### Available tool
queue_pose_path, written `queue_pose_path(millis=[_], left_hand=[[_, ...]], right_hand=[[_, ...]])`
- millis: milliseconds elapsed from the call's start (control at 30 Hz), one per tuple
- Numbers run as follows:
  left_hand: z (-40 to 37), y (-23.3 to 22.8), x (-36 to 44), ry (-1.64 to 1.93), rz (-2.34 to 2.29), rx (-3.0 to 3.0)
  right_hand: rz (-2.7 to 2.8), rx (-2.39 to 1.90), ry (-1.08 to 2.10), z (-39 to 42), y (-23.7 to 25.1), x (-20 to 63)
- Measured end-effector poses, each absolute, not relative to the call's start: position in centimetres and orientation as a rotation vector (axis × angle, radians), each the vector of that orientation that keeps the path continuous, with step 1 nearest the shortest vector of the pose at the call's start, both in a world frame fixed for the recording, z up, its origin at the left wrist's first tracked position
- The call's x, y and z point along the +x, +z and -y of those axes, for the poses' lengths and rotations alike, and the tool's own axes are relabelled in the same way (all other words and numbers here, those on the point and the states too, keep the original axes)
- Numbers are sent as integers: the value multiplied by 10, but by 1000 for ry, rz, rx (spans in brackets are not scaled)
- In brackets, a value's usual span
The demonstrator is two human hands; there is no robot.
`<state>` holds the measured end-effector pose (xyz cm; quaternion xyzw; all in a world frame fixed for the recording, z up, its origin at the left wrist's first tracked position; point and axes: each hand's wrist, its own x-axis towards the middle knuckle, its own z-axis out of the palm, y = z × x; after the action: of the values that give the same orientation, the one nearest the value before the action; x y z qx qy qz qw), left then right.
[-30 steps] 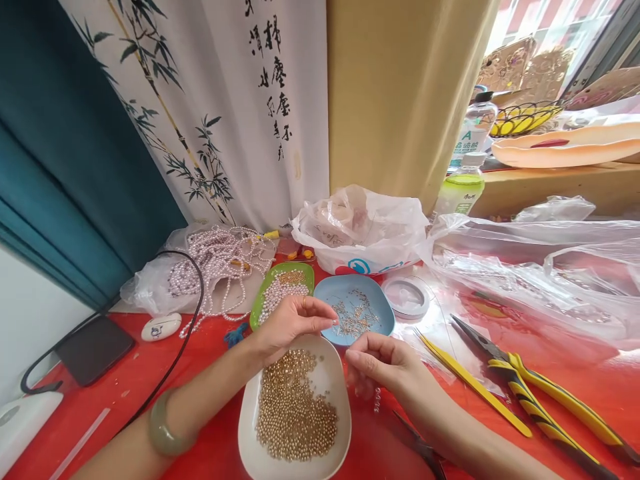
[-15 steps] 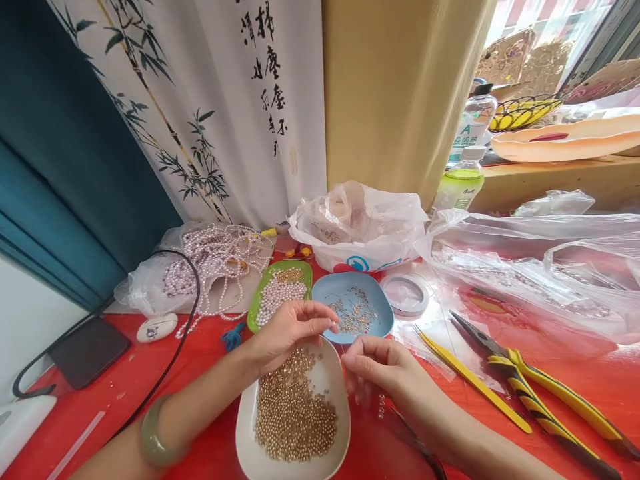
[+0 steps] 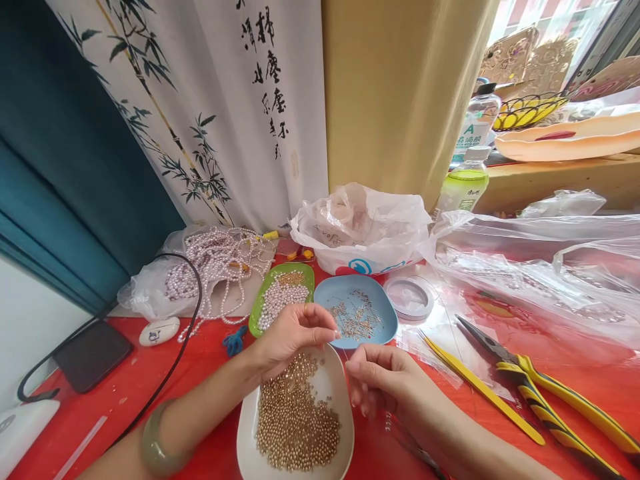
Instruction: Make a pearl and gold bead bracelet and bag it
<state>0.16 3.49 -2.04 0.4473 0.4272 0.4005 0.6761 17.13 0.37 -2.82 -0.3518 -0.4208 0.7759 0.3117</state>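
Honestly, barely anything's different from half a second ago, the view's just slid a hair. Closest is the cream tray (image 3: pixel 327 379) with its gold beads (image 3: pixel 297 427), same spot on the red table (image 3: pixel 213 353). Off its right edge a little strand (image 3: pixel 388 421) dangles under the right hand (image 3: pixel 383 377), a touch lower than it was, kinda blurry.

That hand has thumb and index tips together by the tray's far right corner, pinched on what looks like a fine thread (image 3: pixel 346 355), other fingers curled below. The left hand (image 3: pixel 297 332) comes in over the tray's far edge, thumb and index closed on a pale bit (image 3: pixel 337 335), too tiny to make out, right by the blue tray (image 3: pixel 385 327), near left corner. Both pinches are close but apart, same as before.

Tweezers (image 3: pixel 480 390) and pliers (image 3: pixel 520 380) haven't budged, right of the blue tray. Green tray (image 3: pixel 255 323) and bag (image 3: pixel 360 233) further back: also unchanged.
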Motion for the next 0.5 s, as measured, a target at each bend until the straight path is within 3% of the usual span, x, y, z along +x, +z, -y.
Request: queue_pose_path(millis=[500], left_hand=[[-33,-21,2,901,-958,1025]], right_hand=[[1056,-938,2062,-4,-30,168]])
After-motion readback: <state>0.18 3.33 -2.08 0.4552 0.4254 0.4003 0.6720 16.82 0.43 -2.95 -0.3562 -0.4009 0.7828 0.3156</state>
